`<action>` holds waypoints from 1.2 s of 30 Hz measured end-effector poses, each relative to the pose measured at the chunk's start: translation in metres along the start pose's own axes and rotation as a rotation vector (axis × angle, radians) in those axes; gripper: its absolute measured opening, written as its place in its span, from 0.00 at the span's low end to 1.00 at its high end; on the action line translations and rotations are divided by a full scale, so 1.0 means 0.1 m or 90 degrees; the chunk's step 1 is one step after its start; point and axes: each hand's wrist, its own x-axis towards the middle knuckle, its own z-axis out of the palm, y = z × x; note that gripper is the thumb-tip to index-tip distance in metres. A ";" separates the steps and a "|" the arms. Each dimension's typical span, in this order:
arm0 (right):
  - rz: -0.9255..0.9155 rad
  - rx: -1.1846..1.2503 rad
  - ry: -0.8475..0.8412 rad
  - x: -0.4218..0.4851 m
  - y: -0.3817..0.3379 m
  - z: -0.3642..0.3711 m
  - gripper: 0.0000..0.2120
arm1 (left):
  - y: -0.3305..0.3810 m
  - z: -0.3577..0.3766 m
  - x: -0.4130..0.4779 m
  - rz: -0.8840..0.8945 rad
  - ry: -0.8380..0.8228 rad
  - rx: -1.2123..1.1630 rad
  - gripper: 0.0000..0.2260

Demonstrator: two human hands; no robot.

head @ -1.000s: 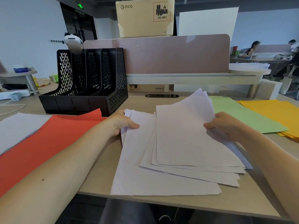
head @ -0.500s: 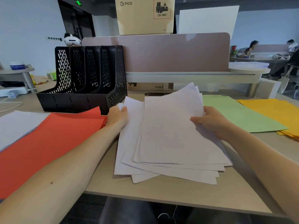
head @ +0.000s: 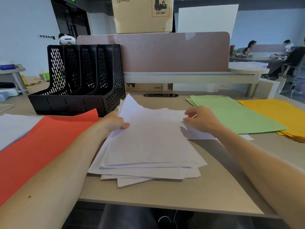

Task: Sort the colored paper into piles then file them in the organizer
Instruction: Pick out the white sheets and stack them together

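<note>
A loose stack of white paper (head: 148,146) lies in front of me on the desk. My left hand (head: 115,123) grips the stack's left edge, thumb on top. At the stack's far right corner my right hand (head: 201,119) has curled fingers on the sheets; whether it pinches one I cannot tell. Red paper (head: 38,146) lies to the left, partly under my left forearm. Green paper (head: 234,113) and yellow paper (head: 280,114) lie to the right. The black organizer (head: 82,80) with several slots stands at the back left; its slots look empty.
A pale sheet pile (head: 14,128) sits at the far left edge. A pink divider panel (head: 173,52) with a cardboard box (head: 142,14) on top closes off the back of the desk. People sit at desks far right.
The white stack has been pulled together and squared up nearer to me. My right hand moved from the stack's right edge up to its far right corner.
</note>
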 end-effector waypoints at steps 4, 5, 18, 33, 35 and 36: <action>-0.045 -0.191 -0.225 -0.10 0.18 -0.16 0.27 | -0.09 -0.16 0.09 -0.037 0.039 0.071 0.20; -0.057 -0.216 -0.256 -0.12 0.17 -0.17 0.29 | -0.09 -0.17 0.08 -0.039 0.040 0.075 0.20; -0.201 -0.361 -0.088 -0.18 -0.12 -0.01 0.09 | -0.06 -0.18 -0.03 -0.029 0.009 0.040 0.16; -0.026 0.042 0.176 -0.06 0.03 -0.12 0.14 | 0.01 -0.16 -0.12 -0.024 -0.058 -0.057 0.11; -0.119 0.092 0.127 -0.14 -0.06 -0.11 0.20 | 0.05 -0.07 -0.15 -0.011 -0.069 -0.115 0.12; -0.164 0.118 0.095 -0.19 -0.10 -0.12 0.23 | 0.06 -0.04 -0.17 -0.004 -0.073 -0.145 0.12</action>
